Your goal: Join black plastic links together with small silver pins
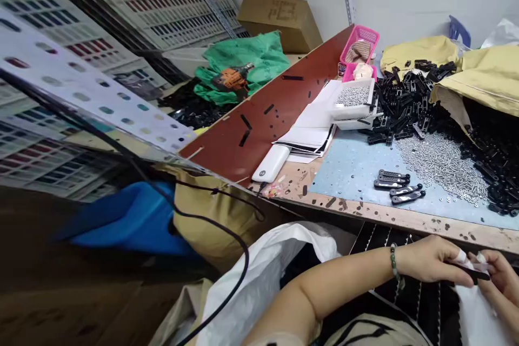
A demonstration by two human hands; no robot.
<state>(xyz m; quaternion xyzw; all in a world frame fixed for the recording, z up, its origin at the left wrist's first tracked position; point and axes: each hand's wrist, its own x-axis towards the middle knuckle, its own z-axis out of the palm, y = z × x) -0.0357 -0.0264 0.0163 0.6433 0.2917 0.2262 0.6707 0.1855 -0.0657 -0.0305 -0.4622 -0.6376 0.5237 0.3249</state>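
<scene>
My left hand (pixel 436 262), with a beaded bracelet at its wrist, is closed on one end of a narrow black plastic part (pixel 474 270). From the other side, at the right edge, my right hand (pixel 503 278) pinches the same part. A pale, see-through strip lies along its upper side; its exact kind is unclear. White wrapping covers some fingertips. Both hands are low over my lap, in front of the bench edge. On the blue mat (pixel 344 167) beyond them lie several similar black parts (pixel 399 186) in a small group.
Loose metal screws (pixel 446 165) are spread beside a heap of black parts (pixel 405 102). A white tray (pixel 352 98) holds small metal pieces. Papers (pixel 308 124) and a white power bank (pixel 271 163) lie left. A black cable (pixel 239 235) hangs beside a white sack (pixel 259 270).
</scene>
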